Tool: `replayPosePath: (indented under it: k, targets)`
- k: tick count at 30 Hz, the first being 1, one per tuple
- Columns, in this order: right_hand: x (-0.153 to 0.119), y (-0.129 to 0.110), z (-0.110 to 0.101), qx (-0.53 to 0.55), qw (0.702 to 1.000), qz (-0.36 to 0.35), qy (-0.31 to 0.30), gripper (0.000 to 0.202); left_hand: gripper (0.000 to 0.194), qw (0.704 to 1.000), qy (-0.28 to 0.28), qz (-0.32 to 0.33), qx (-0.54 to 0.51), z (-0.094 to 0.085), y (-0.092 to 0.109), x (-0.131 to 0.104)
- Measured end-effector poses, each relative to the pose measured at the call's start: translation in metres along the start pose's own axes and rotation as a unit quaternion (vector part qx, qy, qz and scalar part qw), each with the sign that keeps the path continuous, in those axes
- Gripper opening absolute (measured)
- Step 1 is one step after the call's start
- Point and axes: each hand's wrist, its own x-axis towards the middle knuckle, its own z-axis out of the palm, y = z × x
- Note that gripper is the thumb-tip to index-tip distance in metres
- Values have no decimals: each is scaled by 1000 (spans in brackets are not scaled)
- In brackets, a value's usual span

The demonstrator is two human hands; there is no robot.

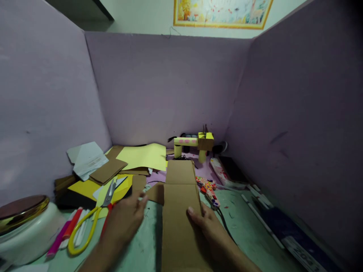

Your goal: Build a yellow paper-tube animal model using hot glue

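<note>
A long piece of folded brown cardboard (179, 219) stretches away from me in the middle, with a crease across its far part. My right hand (208, 226) grips its right edge, thumb on top and fingers along the side. Left of it, my left hand (127, 213) is blurred by motion, its fingers partly curled; whether it holds anything I cannot make out. It is nearest to yellow-handled scissors (95, 223) lying on yellow paper and to a small brown cardboard scrap (155, 192). A red object (106, 222) lies partly hidden beside the left hand.
Felt pens (72, 224) and a white jar (31, 230) are at the left. Paper sheets (141, 156) and card pile up behind. A paper giraffe model (188, 142) lies at the back. A patterned glue gun (208, 189) and phone (232, 168) sit right, between purple walls (170, 87).
</note>
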Motion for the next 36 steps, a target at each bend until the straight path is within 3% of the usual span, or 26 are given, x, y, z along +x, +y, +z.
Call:
replayPosePath:
  k: [2,3,6,8,14,21,30,36]
  targets:
    - [2,-2,-3,5,1000,-14,9,44,40,979,36,-97,174,-27,-20,10]
    - [3,-2,-5,4,1000,-18,13,44,42,968,17,-132,214,-37,-30,14]
    - [3,-3,-8,-2,999,-25,27,44,39,957,-54,-132,252,-48,-53,21]
    - [3,-5,-8,-4,999,-25,36,46,38,955,-67,-126,258,-46,-59,22]
    - [-3,-17,-5,7,995,-66,77,53,39,955,-39,-142,257,-44,-63,18]
    - [-4,-24,-12,-6,989,-66,135,49,27,953,-27,-160,257,-44,-66,14]
    - [-3,-25,-8,0,984,-50,171,53,27,946,-20,-216,241,-52,-60,14]
    - [-3,-25,-12,-14,984,-66,167,44,42,947,27,-241,211,-65,-57,12]
